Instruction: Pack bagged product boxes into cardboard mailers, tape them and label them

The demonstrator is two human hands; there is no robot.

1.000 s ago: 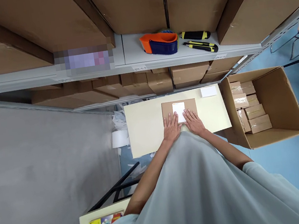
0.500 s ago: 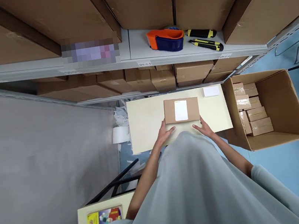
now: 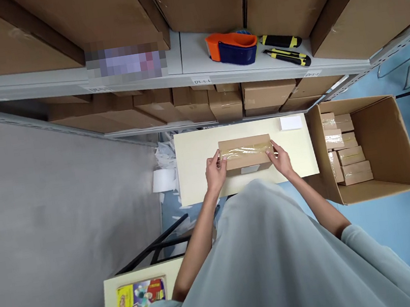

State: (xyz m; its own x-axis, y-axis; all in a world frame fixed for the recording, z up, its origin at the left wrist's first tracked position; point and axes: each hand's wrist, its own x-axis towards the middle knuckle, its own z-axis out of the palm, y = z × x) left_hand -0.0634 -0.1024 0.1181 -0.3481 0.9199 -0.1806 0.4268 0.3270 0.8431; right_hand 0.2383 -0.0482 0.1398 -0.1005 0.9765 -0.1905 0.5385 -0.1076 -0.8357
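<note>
The box (image 3: 246,154) lay lengthwise across the surface (image 3: 196,175), the left hand (image 3: 215,172) and right hand (image 3: 280,158) each clasping one short end.

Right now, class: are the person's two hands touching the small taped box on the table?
Touching. The head view shows the left hand and right hand gripping opposite ends of the small taped box.

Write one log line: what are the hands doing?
left hand: grips small box | right hand: grips small box | box: tipped, taped side up | on: table
</note>
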